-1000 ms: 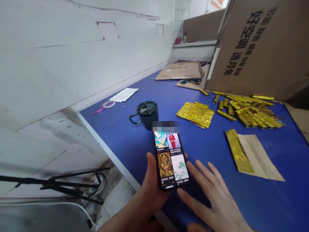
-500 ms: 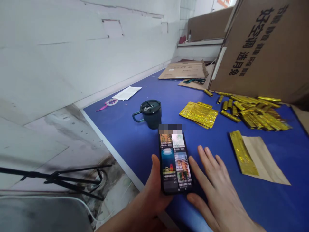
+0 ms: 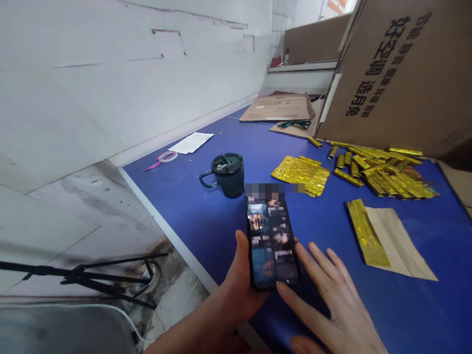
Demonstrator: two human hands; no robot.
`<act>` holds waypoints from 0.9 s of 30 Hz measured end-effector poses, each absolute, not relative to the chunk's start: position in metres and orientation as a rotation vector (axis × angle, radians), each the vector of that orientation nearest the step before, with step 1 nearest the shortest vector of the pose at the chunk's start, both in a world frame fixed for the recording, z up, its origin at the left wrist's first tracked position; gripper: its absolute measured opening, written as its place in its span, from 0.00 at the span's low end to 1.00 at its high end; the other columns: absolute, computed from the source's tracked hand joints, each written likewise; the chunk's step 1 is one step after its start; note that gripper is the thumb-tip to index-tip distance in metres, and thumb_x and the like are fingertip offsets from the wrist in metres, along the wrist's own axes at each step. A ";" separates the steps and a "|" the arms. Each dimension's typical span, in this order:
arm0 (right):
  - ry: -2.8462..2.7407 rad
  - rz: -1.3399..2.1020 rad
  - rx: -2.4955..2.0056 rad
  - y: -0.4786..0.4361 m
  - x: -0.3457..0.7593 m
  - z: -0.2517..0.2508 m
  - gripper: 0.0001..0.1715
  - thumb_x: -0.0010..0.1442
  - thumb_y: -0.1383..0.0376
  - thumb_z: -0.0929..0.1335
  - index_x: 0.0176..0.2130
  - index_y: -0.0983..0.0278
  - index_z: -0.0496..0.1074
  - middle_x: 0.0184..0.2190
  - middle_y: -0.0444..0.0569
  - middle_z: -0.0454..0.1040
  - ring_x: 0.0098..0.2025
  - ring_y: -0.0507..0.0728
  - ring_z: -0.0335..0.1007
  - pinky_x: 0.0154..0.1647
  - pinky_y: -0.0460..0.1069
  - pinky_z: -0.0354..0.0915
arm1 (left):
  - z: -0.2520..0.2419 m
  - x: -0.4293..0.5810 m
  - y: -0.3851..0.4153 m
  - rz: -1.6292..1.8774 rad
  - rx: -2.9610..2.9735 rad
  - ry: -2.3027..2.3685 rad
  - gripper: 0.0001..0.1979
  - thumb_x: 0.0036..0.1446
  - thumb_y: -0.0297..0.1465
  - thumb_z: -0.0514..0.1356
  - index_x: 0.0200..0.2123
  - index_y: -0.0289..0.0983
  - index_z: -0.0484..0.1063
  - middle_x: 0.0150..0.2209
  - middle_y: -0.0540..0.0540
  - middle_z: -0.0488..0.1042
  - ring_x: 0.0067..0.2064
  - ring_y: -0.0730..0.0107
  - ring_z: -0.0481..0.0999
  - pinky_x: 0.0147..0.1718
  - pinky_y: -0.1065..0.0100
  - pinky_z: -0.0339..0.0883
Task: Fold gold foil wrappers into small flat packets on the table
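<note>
Feed on the smartphone (image 3: 271, 241) has scrolled since the previous frame, bright tiles gone and dark tiles up; index finger of the right hand has come across to the phone's lower edge.

Head view: left hand (image 3: 239, 282) grasps the phone from below, palm under it, thumb up the left side and off the screen. Phone sits over the near edge of the blue desk (image 3: 184, 206). Right hand (image 3: 332, 300) is open, fingers spread, gripping nothing; cannot tell if the index tip touches the glass. Firm left-hand hold keeps the screen steady and within reach of the right fingers; nothing sits between them. Top of the screen is blurred, unreadable.

Past the phone, toward the far edge: dark green lidded mug (image 3: 223, 177), stack of gold foil sheets (image 3: 300, 174), heap of gold foil strips (image 3: 379, 172). Right of the right hand, gold foil strip on kraft paper (image 3: 387, 241). Tilted cardboard box (image 3: 394, 73) looms at the far right corner. Pink tape roll (image 3: 165, 158) and white paper sheet (image 3: 191, 142) lie along the wall edge; flattened cardboard (image 3: 276, 108) lies further down the desk.
</note>
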State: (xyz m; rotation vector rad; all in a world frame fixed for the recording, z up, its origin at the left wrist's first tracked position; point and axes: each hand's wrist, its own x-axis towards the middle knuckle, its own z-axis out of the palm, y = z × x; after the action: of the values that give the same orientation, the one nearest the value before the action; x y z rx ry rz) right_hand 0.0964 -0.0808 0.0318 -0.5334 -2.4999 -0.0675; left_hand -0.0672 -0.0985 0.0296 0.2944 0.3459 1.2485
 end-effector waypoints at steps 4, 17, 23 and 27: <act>-2.489 -0.124 -0.518 -0.080 0.098 0.030 0.25 0.50 0.58 0.66 0.48 0.59 0.66 0.61 0.57 0.43 0.58 0.71 0.43 0.46 0.69 0.54 | 0.029 -0.067 -0.098 1.244 0.293 0.334 0.37 0.50 0.54 0.45 0.47 0.27 0.67 0.44 0.36 0.70 0.51 0.55 0.64 0.52 0.60 0.50; -2.383 -0.143 -0.454 -0.078 0.104 0.031 0.19 0.53 0.56 0.63 0.42 0.63 0.68 0.60 0.61 0.45 0.58 0.68 0.44 0.53 0.66 0.45 | 0.030 -0.067 -0.096 1.241 0.372 0.354 0.39 0.48 0.56 0.46 0.44 0.25 0.69 0.41 0.34 0.72 0.47 0.54 0.68 0.49 0.60 0.55; -2.316 -0.082 -0.516 -0.078 0.107 0.031 0.14 0.52 0.59 0.64 0.39 0.60 0.70 0.59 0.52 0.51 0.56 0.66 0.51 0.52 0.65 0.50 | 0.028 -0.066 -0.096 1.255 0.397 0.335 0.40 0.50 0.55 0.43 0.45 0.25 0.68 0.41 0.33 0.72 0.45 0.55 0.70 0.48 0.59 0.56; -2.290 -0.035 -0.673 -0.080 0.107 0.034 0.23 0.52 0.60 0.64 0.49 0.58 0.65 0.59 0.50 0.51 0.57 0.67 0.49 0.53 0.66 0.49 | 0.026 -0.066 -0.097 1.218 0.439 0.325 0.41 0.47 0.57 0.42 0.44 0.25 0.69 0.38 0.33 0.73 0.45 0.52 0.70 0.49 0.56 0.55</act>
State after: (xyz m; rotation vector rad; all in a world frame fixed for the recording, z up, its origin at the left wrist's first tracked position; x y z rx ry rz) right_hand 0.1067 -0.0798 0.0344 -0.6728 -2.2904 -0.0353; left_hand -0.0663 -0.0975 0.0264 0.4388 0.3252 1.2177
